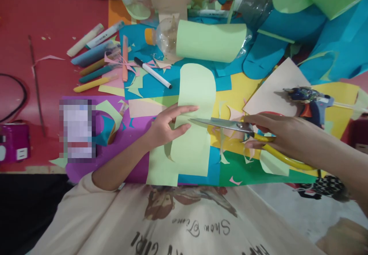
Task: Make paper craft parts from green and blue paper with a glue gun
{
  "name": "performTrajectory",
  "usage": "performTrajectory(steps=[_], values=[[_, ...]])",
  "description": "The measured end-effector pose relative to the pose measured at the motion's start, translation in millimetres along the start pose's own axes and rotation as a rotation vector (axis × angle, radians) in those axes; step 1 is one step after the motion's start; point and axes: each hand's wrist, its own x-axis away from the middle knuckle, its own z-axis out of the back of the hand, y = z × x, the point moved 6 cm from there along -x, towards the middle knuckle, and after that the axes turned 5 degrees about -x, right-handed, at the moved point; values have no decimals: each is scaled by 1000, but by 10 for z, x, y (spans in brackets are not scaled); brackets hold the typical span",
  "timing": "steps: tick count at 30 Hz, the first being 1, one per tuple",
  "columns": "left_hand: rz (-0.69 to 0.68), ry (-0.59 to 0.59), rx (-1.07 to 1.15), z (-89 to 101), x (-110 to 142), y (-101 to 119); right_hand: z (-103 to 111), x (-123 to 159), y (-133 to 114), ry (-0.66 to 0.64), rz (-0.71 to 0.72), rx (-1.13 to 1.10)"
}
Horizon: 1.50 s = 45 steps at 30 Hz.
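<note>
My left hand [166,126] grips the left edge of a pale green paper piece [192,151], its thumb and forefinger lying on top and the other fingers partly hidden. The paper has a rounded top end and a curved cut edge at its lower left. In my right hand [290,132] is a pair of scissors [227,124] with yellow handles. Their blades look nearly closed and point left across the paper, the tip close to my left fingertips. A pale green paper sheet [162,174] lies below the cut edge.
Beyond the paper lies a plastic bottle [211,40] wrapped in green, with a black-capped marker [153,73] nearby. A glue gun [313,102] rests at right. Several markers [96,67], a blurred phone-like object [77,128] and paper scraps [224,155] lie around.
</note>
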Motion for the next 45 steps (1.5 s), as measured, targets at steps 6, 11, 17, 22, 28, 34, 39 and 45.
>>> performTrajectory(steps=[6,11,17,22,28,34,39,45], values=[[23,-19,-47,-27,17,-19,-21,-37,-13,-2,-19,-27],[17,-25,-67,-44,21,-5,-49,-53,-34,-49,-39,-53],[-14,-17,-53,-42,16,11,-37,-72,-65,-39,-20,-65],[-25,-14,-53,-37,18,15,-24,-58,-67,15,18,-62],[29,-34,-35,-60,38,-37,-16,-63,-64,36,37,-70],[67,-39,19,-88,61,-97,-23,-78,-59,28,20,-84],[84,-34,39,-81,43,-86,-49,-60,-56,-44,-30,-118],[69,-47,8,-89,44,-72,-70,-39,-62,-27,-32,-61]])
